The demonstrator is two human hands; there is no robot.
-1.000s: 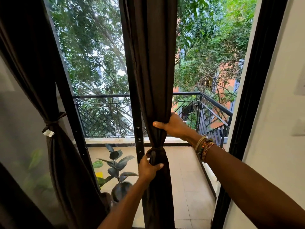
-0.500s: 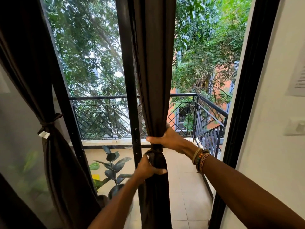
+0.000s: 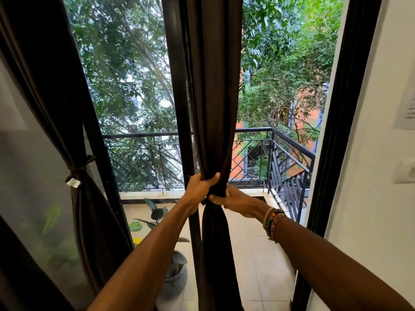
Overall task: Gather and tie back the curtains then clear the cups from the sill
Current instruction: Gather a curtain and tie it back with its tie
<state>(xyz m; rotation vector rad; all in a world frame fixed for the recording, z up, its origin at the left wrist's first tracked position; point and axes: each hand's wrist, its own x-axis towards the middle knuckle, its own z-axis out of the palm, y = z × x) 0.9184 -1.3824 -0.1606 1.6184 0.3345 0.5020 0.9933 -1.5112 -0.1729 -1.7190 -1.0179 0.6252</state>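
A dark brown curtain (image 3: pixel 213 97) hangs bunched in front of the middle window post. My left hand (image 3: pixel 199 189) grips the gathered fabric at its narrowest point from the left. My right hand (image 3: pixel 238 200) holds the same bunch from the right, just below, with its thumb across the front. A tie around the bunch is hidden by my hands. A second dark curtain (image 3: pixel 51 90) hangs at the left, cinched by a knotted tie-back (image 3: pixel 77 170) with a white tag. No cups or sill are in view.
Glass doors look onto a tiled balcony (image 3: pixel 258 254) with a black metal railing (image 3: pixel 289 142). A potted plant (image 3: pixel 175 272) stands behind the glass at lower centre. A white wall (image 3: pixel 381 153) with a switch (image 3: pixel 406 171) is at the right.
My left hand has risen from below the tie to grip the bunch beside my right hand. My right hand has dropped a little and shifted to the bunch's right side.
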